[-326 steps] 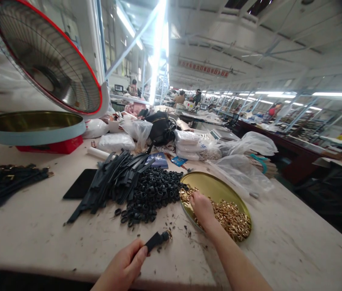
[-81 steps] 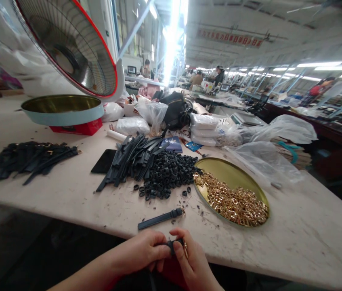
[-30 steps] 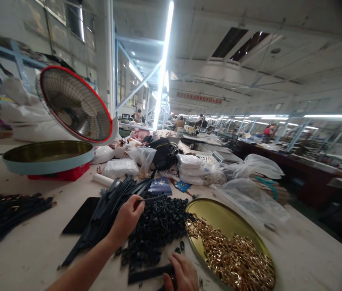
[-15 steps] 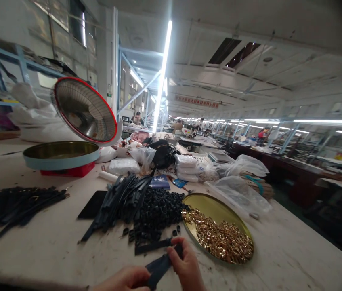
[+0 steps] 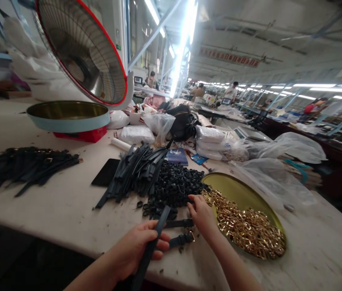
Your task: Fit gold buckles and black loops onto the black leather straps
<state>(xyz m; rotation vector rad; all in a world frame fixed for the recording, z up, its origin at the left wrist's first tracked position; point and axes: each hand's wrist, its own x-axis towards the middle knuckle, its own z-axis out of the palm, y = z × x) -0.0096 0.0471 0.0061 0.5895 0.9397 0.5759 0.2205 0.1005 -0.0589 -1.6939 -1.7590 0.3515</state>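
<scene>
My left hand (image 5: 142,244) grips a dark strap (image 5: 154,242) between thumb and fingers; its upper end points away from me. My right hand (image 5: 201,212) is at the near right edge of a heap of small black loops (image 5: 177,182), thumb and forefinger apart, with nothing visible between them. Beneath and beside my hands lie a dark strap (image 5: 179,223) and a strap with a gold buckle (image 5: 183,239). Right of my right hand, a round gold-coloured tray (image 5: 234,184) holds many gold buckles (image 5: 249,226).
Left of the loops lie a pile of dark straps (image 5: 137,169) and a black flat pad (image 5: 105,173). Finished-looking straps (image 5: 31,165) lie farther left. Behind stand a round tin (image 5: 68,121) and a red-rimmed heater (image 5: 82,56). Plastic bags (image 5: 270,178) lie behind the tray.
My right hand has let go of the strap and moved up to the loop heap. My left hand has raised its strap. A buckled strap now shows on the table. The view has shifted.
</scene>
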